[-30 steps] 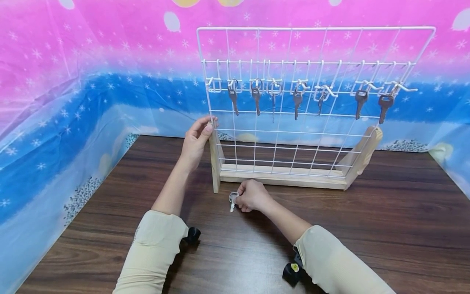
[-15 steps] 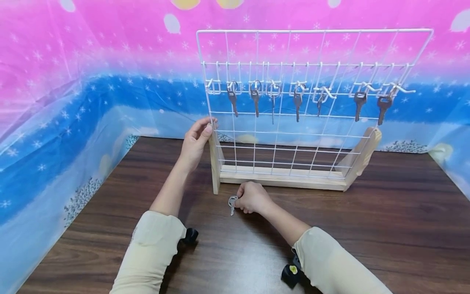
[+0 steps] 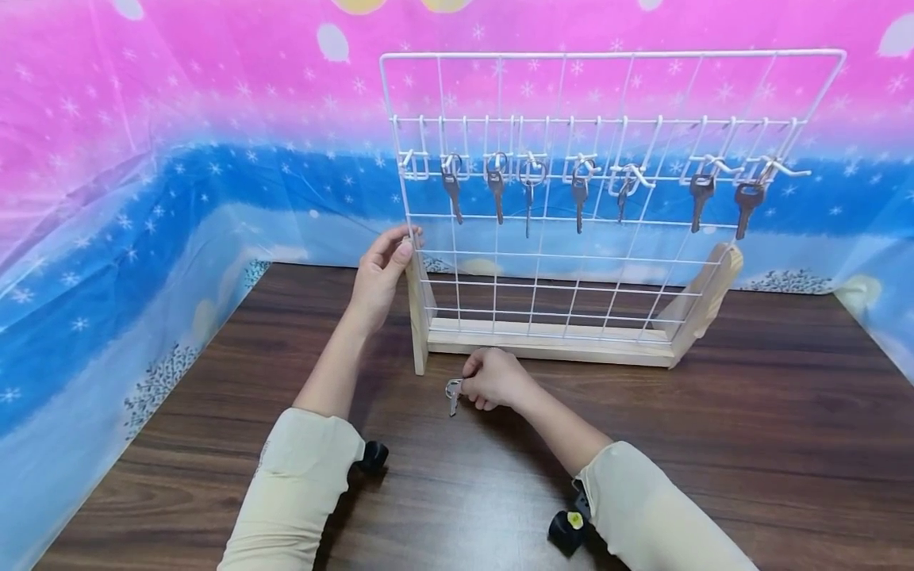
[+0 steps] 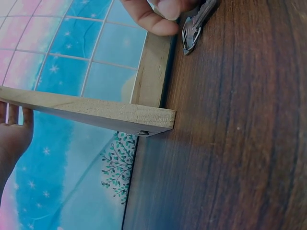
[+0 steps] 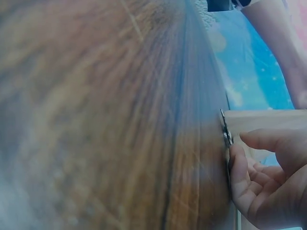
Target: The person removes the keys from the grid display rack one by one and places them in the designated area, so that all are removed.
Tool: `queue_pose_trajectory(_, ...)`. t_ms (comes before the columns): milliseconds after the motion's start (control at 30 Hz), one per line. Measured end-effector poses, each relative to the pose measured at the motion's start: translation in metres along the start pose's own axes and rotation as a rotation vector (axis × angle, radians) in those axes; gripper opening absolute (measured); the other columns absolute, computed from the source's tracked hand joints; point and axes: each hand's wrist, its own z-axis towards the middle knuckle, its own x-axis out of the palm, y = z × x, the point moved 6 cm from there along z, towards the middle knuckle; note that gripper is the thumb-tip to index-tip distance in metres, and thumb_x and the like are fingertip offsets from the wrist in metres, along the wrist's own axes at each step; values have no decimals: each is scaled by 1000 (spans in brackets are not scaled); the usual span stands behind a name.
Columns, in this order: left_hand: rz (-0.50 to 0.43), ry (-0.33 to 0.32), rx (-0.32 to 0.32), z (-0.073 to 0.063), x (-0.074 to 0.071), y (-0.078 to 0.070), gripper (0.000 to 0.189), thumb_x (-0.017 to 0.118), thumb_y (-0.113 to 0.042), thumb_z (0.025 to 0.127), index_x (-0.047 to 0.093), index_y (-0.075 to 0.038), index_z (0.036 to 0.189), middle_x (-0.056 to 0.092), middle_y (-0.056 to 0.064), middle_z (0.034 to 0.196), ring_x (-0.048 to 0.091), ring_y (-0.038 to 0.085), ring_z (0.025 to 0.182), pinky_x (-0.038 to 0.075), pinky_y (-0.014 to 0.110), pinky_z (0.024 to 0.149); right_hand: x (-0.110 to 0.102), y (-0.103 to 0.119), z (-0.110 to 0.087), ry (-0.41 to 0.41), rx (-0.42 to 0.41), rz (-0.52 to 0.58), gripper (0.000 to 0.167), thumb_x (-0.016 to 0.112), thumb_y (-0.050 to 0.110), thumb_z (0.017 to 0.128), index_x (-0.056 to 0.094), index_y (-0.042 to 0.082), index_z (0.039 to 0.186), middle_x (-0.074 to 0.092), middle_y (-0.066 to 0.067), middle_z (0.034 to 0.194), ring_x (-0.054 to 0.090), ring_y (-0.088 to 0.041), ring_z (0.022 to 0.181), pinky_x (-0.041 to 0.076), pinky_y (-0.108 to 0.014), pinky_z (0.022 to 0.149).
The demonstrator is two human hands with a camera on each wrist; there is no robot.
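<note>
My left hand [image 3: 380, 277] grips the left wooden upright [image 3: 417, 317] of a white wire grid rack [image 3: 614, 55], thumb in front and fingertips behind; in the left wrist view, its fingers [image 4: 26, 117] wrap the upright's edge. My right hand [image 3: 496, 381], fingers curled, pinches a silver key [image 3: 453, 403] by its ring end, low at the tabletop in front of the rack's base. In the left wrist view, the key [image 4: 197, 23] lies beside those fingertips. The right wrist view shows it edge-on [image 5: 224, 123] at the thumb and forefinger tips.
Several keys on rings, such as the rightmost key [image 3: 748, 208], hang from white hooks across the rack. The leftmost hook [image 3: 414, 164] bears no key. A wooden base bar [image 3: 550, 349] joins the uprights. Patterned cloth [image 3: 178, 182] surrounds the brown wood-grain table [image 3: 800, 444].
The key and my right hand have shifted only slightly at the tabletop, with the key turned a little. My left hand keeps its place on the upright.
</note>
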Motion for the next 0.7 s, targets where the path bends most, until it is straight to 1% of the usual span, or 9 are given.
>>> queue_pose_trajectory(67, -8, 1, 2, 1, 0, 0, 29, 57, -24, 90, 61, -9, 114, 62, -3, 107, 56, 16, 104, 44, 30, 90, -3, 0, 0, -8, 1, 25, 15, 69, 6, 80, 58, 1, 89, 60, -9, 61, 56, -14, 47, 51, -27, 47)
queue_pose_trajectory(167, -9, -1, -1, 1, 0, 0, 26, 57, -22, 90, 61, -10, 113, 62, -3, 107, 56, 15, 104, 44, 30, 89, -10, 3, -2, -25, -23, 39, 16, 68, 6, 80, 59, 1, 91, 60, -8, 63, 56, -15, 48, 50, -27, 47)
queue_pose_trajectory(233, -6, -1, 0, 2, -1, 0, 26, 57, -21, 91, 61, -10, 114, 61, 2, 109, 56, 15, 104, 44, 29, 89, -15, 6, -3, -48, -55, 27, 16, 68, 7, 80, 59, 1, 92, 60, -7, 64, 56, -16, 49, 50, -27, 47)
queue_pose_trajectory(300, 2, -2, 2, 2, 0, -1, 27, 57, -20, 91, 60, -8, 114, 60, 11, 113, 56, 16, 104, 43, 30, 90, -22, 12, -6, -94, -95, 9, 16, 68, 7, 81, 59, 2, 92, 60, -5, 66, 56, -16, 49, 49, -27, 47)
queue_pose_trajectory(367, 5, -2, 5, 2, 0, -2, 29, 57, -21, 91, 60, -6, 116, 56, 19, 117, 56, 18, 105, 43, 30, 90, -29, 20, -9, -160, -139, -9, 15, 68, 8, 81, 60, 3, 92, 61, -3, 67, 57, -15, 50, 49, -27, 47)
queue_pose_trajectory(433, 6, 0, 10, 2, 1, -3, 30, 56, -21, 92, 59, -4, 116, 54, 23, 118, 55, 20, 107, 43, 31, 91, -36, 28, -12, -236, -192, -18, 14, 68, 8, 81, 61, 4, 92, 61, -1, 66, 57, -14, 49, 48, -27, 46)
queue_pose_trajectory(500, 6, 2, 8, 2, 1, -3, 29, 56, -20, 92, 59, -4, 116, 57, 17, 116, 55, 20, 107, 43, 31, 91, -42, 35, -16, -306, -241, -32, 13, 68, 9, 81, 61, 5, 91, 62, 2, 66, 57, -12, 49, 47, -27, 48)
queue_pose_trajectory(600, 10, 4, 7, 1, 1, -3, 28, 55, -19, 93, 59, -4, 116, 61, 1, 111, 55, 17, 106, 42, 30, 91, -49, 45, -22, -390, -304, -52, 12, 68, 10, 81, 62, 6, 92, 63, 4, 65, 57, -10, 53, 46, -27, 54)
queue_pose_trajectory(700, 19, 12, 11, 0, 1, -3, 32, 53, -17, 94, 54, 4, 118, 60, -7, 109, 54, 14, 106, 42, 30, 92, -54, 54, -26, -455, -348, -54, 12, 68, 12, 82, 63, 6, 91, 64, 5, 67, 56, -10, 59, 44, -28, 59)
